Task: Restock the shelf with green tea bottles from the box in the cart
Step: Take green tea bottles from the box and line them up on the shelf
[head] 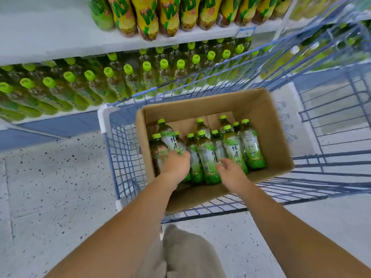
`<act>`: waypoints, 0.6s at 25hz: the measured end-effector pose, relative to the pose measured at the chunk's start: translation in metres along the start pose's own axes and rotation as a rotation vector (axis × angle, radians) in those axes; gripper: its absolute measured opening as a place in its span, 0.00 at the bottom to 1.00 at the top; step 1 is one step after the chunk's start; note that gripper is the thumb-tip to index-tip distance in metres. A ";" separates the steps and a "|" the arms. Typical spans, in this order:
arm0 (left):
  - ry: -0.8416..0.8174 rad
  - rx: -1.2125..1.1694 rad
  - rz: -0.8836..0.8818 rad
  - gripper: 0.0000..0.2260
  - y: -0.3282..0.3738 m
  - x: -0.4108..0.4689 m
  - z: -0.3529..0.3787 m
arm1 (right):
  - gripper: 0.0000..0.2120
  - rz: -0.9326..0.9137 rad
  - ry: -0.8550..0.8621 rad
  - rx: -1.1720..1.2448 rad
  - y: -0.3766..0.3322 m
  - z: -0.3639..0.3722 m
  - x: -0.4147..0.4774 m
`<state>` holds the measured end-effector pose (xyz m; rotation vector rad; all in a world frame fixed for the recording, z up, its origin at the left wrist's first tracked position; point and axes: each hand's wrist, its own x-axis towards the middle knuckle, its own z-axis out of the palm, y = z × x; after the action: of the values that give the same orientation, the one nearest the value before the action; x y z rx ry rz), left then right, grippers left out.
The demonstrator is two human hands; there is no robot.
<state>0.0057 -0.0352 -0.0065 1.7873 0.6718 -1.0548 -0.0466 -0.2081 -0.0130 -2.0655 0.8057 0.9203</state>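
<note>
In the box [271,127] in the cart [122,149], the left hand [176,164] has its grip wrapped round a green tea bottle [169,140], while the right hand [230,171], grip wide, hovers just behind another bottle [234,151], best clasped mid-body and lifted straight up.

- Noted yellow bottles [168,15] in a row along the top edge, green lettering on labels.
- Logged a price tag [245,32] just below them, blue and white, print blurred.
- Found pale speckled floor [50,177] at left and bottom.
- Recorded a blue plinth [60,123] above the floor, left.
- Seen a white sheet [287,119] with faint printed icons, right of centre.
- Noted grey trousers [186,253], bottom centre.
</note>
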 end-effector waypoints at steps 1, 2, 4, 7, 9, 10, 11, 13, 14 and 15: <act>-0.005 0.010 -0.019 0.28 0.000 0.009 0.005 | 0.25 0.003 -0.008 -0.019 0.004 0.003 0.014; -0.013 0.024 -0.027 0.28 -0.002 0.016 0.008 | 0.25 0.002 -0.007 -0.034 0.006 0.003 0.022; -0.013 0.080 -0.040 0.31 -0.011 0.041 0.022 | 0.24 0.006 0.001 -0.067 0.012 0.009 0.047; 0.015 0.138 -0.079 0.38 -0.019 0.065 0.038 | 0.25 -0.012 0.015 -0.104 0.015 0.016 0.082; 0.089 0.280 -0.055 0.42 -0.022 0.068 0.050 | 0.23 -0.004 0.029 -0.115 0.020 0.023 0.100; 0.113 0.356 -0.024 0.45 -0.023 0.069 0.055 | 0.22 0.012 0.020 -0.116 0.023 0.027 0.107; 0.122 0.430 0.003 0.47 -0.025 0.069 0.058 | 0.24 0.026 0.000 -0.130 0.025 0.030 0.112; 0.098 0.532 0.050 0.49 -0.033 0.070 0.060 | 0.31 0.038 -0.019 -0.193 0.029 0.034 0.120; 0.077 0.574 0.081 0.50 -0.038 0.069 0.059 | 0.33 0.038 -0.026 -0.214 0.030 0.034 0.122; 0.060 0.611 0.109 0.50 -0.044 0.067 0.058 | 0.34 0.035 -0.038 -0.224 0.031 0.033 0.122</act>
<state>-0.0181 -0.0690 -0.0967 2.3522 0.2903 -1.2173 -0.0146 -0.2278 -0.1376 -2.2233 0.7494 1.1090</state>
